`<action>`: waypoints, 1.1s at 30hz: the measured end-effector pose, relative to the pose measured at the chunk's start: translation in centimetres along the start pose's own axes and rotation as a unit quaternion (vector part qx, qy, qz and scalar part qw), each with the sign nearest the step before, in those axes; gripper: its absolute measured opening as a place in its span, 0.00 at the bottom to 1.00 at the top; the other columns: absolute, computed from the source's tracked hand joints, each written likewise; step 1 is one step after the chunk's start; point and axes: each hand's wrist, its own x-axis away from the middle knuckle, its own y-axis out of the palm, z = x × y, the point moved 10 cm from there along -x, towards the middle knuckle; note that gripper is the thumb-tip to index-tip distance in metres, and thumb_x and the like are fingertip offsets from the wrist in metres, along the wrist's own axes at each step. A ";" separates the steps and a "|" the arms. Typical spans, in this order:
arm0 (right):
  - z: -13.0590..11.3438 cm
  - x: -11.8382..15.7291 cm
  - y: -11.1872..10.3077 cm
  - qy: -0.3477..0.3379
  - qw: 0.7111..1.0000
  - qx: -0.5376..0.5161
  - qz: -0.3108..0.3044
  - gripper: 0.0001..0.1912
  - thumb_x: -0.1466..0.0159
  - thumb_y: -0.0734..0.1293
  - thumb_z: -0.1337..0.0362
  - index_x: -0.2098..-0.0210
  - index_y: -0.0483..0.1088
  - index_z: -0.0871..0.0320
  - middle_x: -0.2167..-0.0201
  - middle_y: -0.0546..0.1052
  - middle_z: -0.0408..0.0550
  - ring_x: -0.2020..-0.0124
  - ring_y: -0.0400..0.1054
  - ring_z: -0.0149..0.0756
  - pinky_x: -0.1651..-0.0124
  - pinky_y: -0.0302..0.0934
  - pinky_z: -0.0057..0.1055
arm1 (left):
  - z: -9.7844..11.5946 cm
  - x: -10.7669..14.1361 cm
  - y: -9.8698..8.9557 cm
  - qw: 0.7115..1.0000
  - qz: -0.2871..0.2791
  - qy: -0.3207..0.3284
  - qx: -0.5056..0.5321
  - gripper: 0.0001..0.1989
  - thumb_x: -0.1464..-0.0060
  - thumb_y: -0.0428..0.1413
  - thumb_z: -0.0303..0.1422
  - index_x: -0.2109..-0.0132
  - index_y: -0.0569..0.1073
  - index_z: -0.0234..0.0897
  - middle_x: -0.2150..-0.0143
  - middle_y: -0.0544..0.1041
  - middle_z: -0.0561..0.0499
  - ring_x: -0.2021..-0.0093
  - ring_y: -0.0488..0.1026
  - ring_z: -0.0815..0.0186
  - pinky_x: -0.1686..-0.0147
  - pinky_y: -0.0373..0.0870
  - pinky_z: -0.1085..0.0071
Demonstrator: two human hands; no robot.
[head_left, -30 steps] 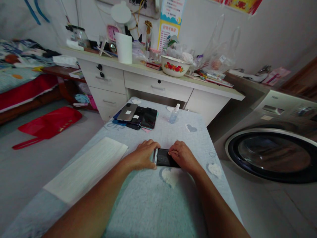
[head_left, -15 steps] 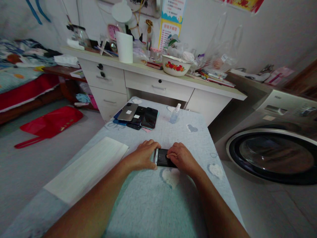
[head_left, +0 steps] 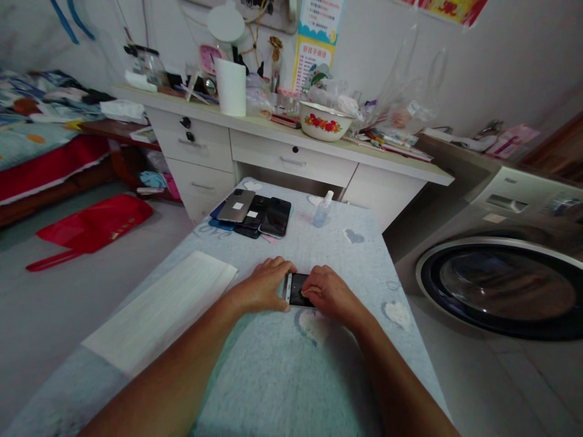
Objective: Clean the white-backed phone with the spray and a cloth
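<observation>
A smartphone (head_left: 297,287) with a black screen and a white edge lies flat on the cloth-covered table (head_left: 268,376). My left hand (head_left: 266,285) grips its left end, thumb on the near edge and fingers on the far edge. My right hand (head_left: 330,292) is over the right part of the phone, its fingers curled and pressed together on the screen. What those fingers pinch, if anything, is too small to make out. The phone's right end is hidden beneath this hand.
Several phones (head_left: 237,206) lie stacked toward the table's far left. A clear spray bottle (head_left: 321,212) stands right of them. A long whitish sheet (head_left: 164,312) lies left of my left arm. Beyond are a white desk (head_left: 268,145) and a washing machine (head_left: 501,261).
My right hand has slid a little to the left across the phone's screen. My left hand and the phone stay in place.
</observation>
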 end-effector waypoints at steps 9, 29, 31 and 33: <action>-0.5 1.7 -0.5 -0.022 0.997 -0.017 -0.068 0.08 0.42 0.65 0.73 0.72 0.74 0.57 0.70 0.74 0.44 0.64 0.64 0.33 0.58 0.55 0.28 | 0.1 0.1 -0.1 1.000 -0.001 -0.002 0.005 0.29 0.63 0.64 0.35 0.51 0.66 0.43 0.52 0.67 0.50 0.49 0.63 0.56 0.51 0.63 0.64; 3.9 1.4 -1.3 0.081 0.994 0.041 0.066 0.06 0.38 0.65 0.69 0.67 0.75 0.59 0.68 0.72 0.49 0.62 0.62 0.37 0.58 0.54 0.31 | 0.4 0.2 -0.4 1.000 -0.005 -0.007 0.010 0.28 0.63 0.63 0.34 0.51 0.66 0.44 0.52 0.66 0.50 0.48 0.62 0.57 0.51 0.62 0.64; 3.0 1.3 -0.9 0.056 0.997 0.028 0.055 0.05 0.39 0.66 0.70 0.68 0.75 0.59 0.68 0.72 0.48 0.62 0.62 0.37 0.58 0.55 0.30 | 0.3 0.1 -0.2 1.000 -0.006 -0.005 0.009 0.29 0.63 0.63 0.35 0.51 0.65 0.43 0.52 0.66 0.50 0.48 0.62 0.57 0.51 0.62 0.64; 2.1 1.3 -0.6 0.029 0.998 0.015 0.045 0.04 0.41 0.67 0.71 0.69 0.75 0.58 0.68 0.72 0.47 0.62 0.63 0.36 0.58 0.55 0.30 | 0.2 0.1 -0.2 1.000 -0.002 -0.002 0.008 0.29 0.63 0.63 0.35 0.51 0.65 0.43 0.52 0.66 0.50 0.48 0.62 0.57 0.51 0.62 0.64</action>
